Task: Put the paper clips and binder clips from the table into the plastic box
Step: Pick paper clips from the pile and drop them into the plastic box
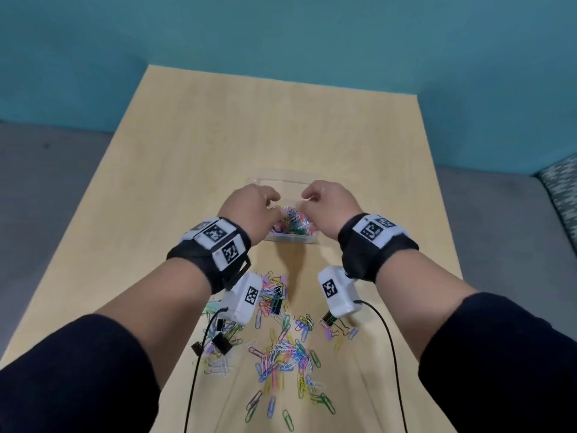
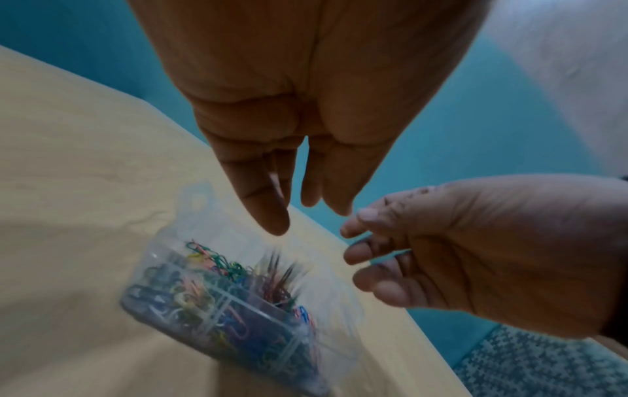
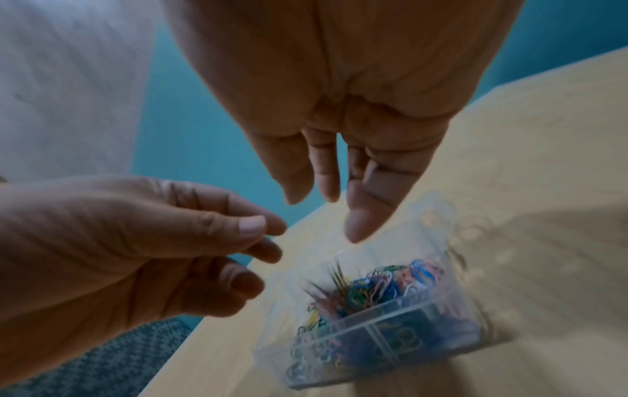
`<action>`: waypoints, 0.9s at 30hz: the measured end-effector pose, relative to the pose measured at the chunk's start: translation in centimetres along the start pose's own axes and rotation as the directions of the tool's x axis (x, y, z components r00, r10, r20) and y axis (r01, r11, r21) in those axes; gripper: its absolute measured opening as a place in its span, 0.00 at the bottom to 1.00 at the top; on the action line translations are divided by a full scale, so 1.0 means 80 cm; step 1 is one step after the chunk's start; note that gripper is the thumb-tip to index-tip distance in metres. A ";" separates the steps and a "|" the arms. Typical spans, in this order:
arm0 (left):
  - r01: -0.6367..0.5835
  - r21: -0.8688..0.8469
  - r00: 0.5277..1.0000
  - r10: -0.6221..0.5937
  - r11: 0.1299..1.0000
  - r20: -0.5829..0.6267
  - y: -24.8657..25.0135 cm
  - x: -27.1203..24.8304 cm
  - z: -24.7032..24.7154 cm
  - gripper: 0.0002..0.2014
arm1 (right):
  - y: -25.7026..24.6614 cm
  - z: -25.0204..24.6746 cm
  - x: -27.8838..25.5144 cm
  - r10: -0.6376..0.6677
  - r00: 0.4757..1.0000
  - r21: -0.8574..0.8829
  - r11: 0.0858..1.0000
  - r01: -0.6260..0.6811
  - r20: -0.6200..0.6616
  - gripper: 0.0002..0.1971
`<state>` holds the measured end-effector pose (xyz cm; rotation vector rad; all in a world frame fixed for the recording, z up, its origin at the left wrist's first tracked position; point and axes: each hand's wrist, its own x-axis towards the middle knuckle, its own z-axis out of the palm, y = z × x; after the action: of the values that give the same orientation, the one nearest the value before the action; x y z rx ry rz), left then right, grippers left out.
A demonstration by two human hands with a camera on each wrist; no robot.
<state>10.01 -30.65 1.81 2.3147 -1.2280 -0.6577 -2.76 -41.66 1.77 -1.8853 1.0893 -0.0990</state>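
Both hands hover over the plastic box (image 1: 288, 237), left hand (image 1: 249, 210) and right hand (image 1: 329, 204) loose-fingered, holding nothing. Loose paper clips (image 1: 284, 354) and binder clips (image 1: 218, 342) lie on the bench (image 1: 249, 129) at 6 o'clock from the box, roughly equally near each hand.

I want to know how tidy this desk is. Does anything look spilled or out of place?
Yes. Loose paper clips and a few black binder clips lie scattered over the near part of the table, outside the plastic box, which already holds many clips. Both hands hover above the box.
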 end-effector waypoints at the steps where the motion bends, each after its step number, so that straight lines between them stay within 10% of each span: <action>1: -0.010 -0.015 0.999 0.009 1.000 -0.039 -0.007 -0.012 -0.003 0.15 | 0.006 -0.004 -0.010 -0.034 0.999 -0.043 0.999 0.033 -0.025 0.09; 4: -0.061 -0.114 0.993 0.050 0.992 -0.103 -0.032 -0.078 -0.006 0.10 | 0.042 -0.010 -0.075 -0.165 0.985 -0.176 0.972 0.154 -0.048 0.04; 7: -0.097 -0.057 0.991 0.102 0.994 0.090 -0.059 -0.178 0.020 0.12 | 0.096 0.004 -0.179 -0.158 0.965 -0.284 0.935 0.214 0.208 0.01; 10: -0.137 -0.039 0.864 0.139 0.990 0.484 -0.076 -0.275 0.065 0.13 | 0.143 0.026 -0.268 -0.067 0.866 -0.322 0.912 0.255 0.496 0.05; 13: -0.060 -0.244 0.795 0.194 0.968 0.575 -0.083 -0.328 0.110 0.09 | 0.155 0.059 -0.311 -0.082 0.749 -0.264 0.906 0.331 0.657 0.15; 22: -0.113 -0.105 0.985 0.126 0.988 0.120 -0.078 -0.304 0.116 0.03 | 0.146 0.102 -0.287 -0.202 0.921 -0.207 0.937 0.280 0.332 0.09; 27: 0.019 0.046 0.977 -0.028 0.999 0.213 -0.093 -0.321 0.120 0.30 | 0.175 0.087 -0.322 0.033 0.978 -0.393 0.918 0.052 0.207 0.27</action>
<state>-3.59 -6.64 -4.80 2.3450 -1.3220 -0.9173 -24.06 -21.00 -3.68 -2.2021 1.0072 0.3355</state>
